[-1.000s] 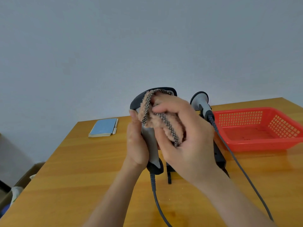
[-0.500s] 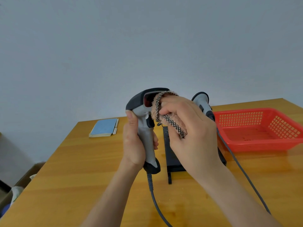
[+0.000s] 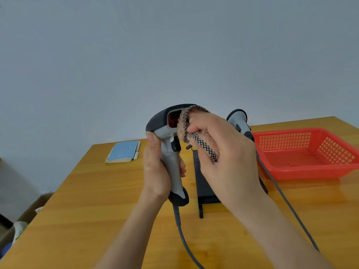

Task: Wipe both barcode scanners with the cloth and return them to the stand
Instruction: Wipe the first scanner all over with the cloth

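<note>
My left hand grips the handle of a grey and black barcode scanner, held upright above the table with its red window facing right. My right hand holds a pink cloth with a checked edge bunched in its fingers and presses it against the scanner's window. The second scanner sits on the black stand behind my right hand, mostly hidden. Grey cables hang from both scanners.
A red plastic basket stands at the right on the wooden table. A blue notebook lies at the table's far left. A cardboard box sits on the floor to the left.
The scanner in my left hand has turned so its window faces right. My right hand with the cloth has moved from the scanner's body up to the window.
</note>
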